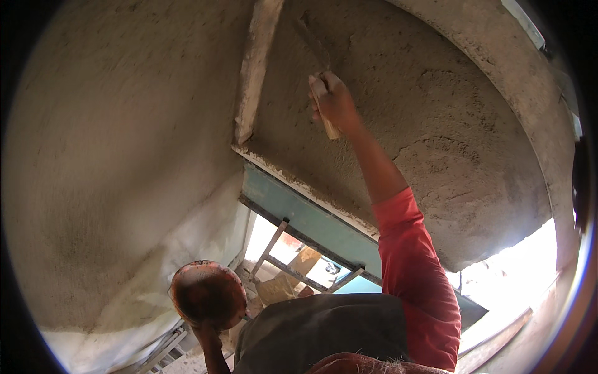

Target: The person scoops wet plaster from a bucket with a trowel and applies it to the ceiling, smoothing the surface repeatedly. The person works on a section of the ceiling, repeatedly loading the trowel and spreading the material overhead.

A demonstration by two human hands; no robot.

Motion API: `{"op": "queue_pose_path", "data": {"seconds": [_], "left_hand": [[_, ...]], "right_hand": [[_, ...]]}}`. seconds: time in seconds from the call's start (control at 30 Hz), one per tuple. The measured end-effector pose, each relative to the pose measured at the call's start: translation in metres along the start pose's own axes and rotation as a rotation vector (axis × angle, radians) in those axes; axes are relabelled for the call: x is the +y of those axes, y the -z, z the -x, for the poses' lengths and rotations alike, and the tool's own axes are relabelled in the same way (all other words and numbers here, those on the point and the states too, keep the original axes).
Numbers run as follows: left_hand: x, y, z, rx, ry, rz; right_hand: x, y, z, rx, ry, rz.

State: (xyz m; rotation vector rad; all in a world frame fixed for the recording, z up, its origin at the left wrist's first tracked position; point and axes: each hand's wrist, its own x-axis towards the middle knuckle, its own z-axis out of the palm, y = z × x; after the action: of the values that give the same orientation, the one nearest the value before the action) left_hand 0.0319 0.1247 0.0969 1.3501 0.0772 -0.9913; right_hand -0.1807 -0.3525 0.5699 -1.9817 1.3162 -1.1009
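My right hand [336, 103], raised with the arm stretched up, is closed around the wooden handle of a trowel [314, 42]. The thin blade, smeared with mortar, lies against or very close to the rough, damp plaster surface [386, 75]; contact is hard to tell. Low on the left, my left hand [208, 325] holds a round orange-red bowl [212, 293] at its lower edge. The bowl's inside looks dark and stained, and how much is in it cannot be made out. Most of the left fingers are hidden behind the bowl.
A pale batten [257, 68] runs along the corner between the plaster and a smooth grey wall [124, 143]. A mortar-crusted ledge [311, 190] borders the plaster below, above a blue-green panel [280, 193]. Ladder-like bars [293, 271] stand beneath. A curved edge [523, 93] bounds the right side.
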Motion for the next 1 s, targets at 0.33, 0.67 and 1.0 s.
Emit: {"op": "queue_pose_path", "data": {"seconds": [0.33,0.67,1.0], "left_hand": [[0.000,-0.004,-0.003,-0.056,-0.016,0.053],[0.014,-0.006,-0.018,-0.085,0.044,-0.095],[0.068,-0.093,-0.008,-0.316,-0.051,-0.220]], "right_hand": [[-0.027,0.038,-0.025,-0.067,-0.039,-0.240],[-0.009,0.051,0.021,0.100,0.038,-0.236],[0.112,0.004,0.186,-0.015,0.301,0.078]]}}
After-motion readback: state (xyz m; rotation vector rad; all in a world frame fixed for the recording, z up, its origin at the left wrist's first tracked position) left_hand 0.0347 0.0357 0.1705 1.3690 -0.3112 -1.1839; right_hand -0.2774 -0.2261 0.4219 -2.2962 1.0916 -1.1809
